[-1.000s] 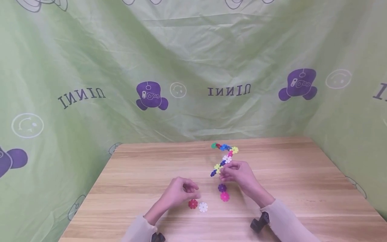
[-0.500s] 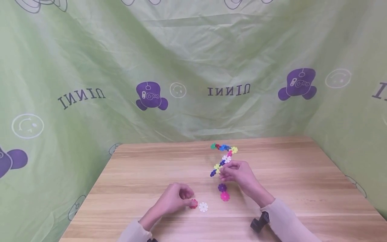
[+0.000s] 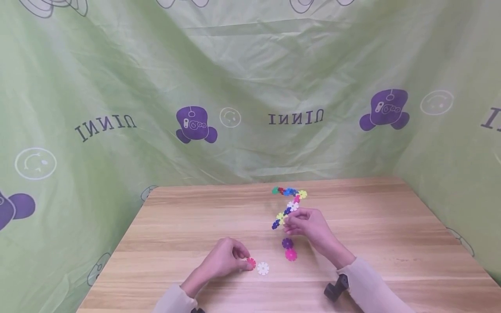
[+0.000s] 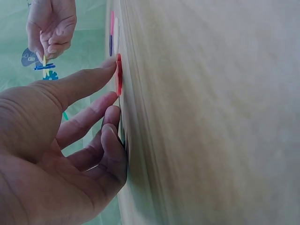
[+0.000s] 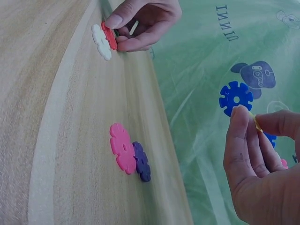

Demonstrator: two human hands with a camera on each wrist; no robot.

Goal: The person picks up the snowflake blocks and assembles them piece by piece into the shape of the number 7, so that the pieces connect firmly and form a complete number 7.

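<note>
My left hand (image 3: pixel 224 257) is low over the table, its thumb and index finger pinching the edges of a red notched snowflake disc (image 4: pixel 119 75) that lies on the wood. Just right of it is a white snowflake disc (image 3: pixel 263 268), flat on the table. Raised above the table, my right hand (image 3: pixel 311 225) pinches a yellow snowflake disc (image 3: pixel 280 218), part of a chain of joined discs. A blue disc (image 5: pixel 236 99) forms the chain's near end; white, pink, yellow, blue, red and a green disc (image 3: pixel 275 190) continue toward the far end.
A pink disc (image 3: pixel 291 254) and a purple disc (image 3: pixel 287 243) lie touching or overlapping on the wooden table (image 3: pixel 176 226), below the right hand. A green printed cloth (image 3: pixel 250 78) hangs behind the table and along its sides.
My left hand has moved down and slightly left to the red disc, and its fingers have closed on the disc's edges. The right hand stays almost still with the chain.
</note>
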